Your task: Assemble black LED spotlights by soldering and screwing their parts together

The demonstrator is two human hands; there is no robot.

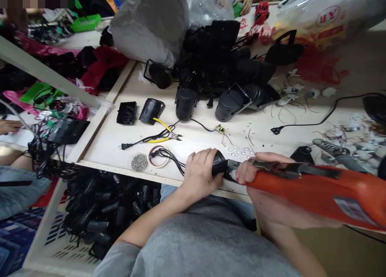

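**Black housing [218,165] clamped in my left hand, orange tool on its end**

Here we go: my left hand [200,175] is closed tight around the black housing, fingers wrapped over the top, a full holding grip. My right hand [263,192] is shut around the orange tool [301,190], and its nose meets the housing's right end. The exact contact is hidden behind my fingers. This looks like the step of working the tool at that end, and by my read it calls for keeping the two lined up and the housing steady. The housing sits over the near edge of the bench [120,148], its long axis running roughly left to right, its end pointing right into the tool. Just far of my hands lie small round discs [239,151], with a small circuit board [220,128] beyond them. Off to the left are yellow-handled cutters [169,136], a coil of wire [158,156] and a little heap of screws [139,162]. Farther out stand two more black housings [186,103].
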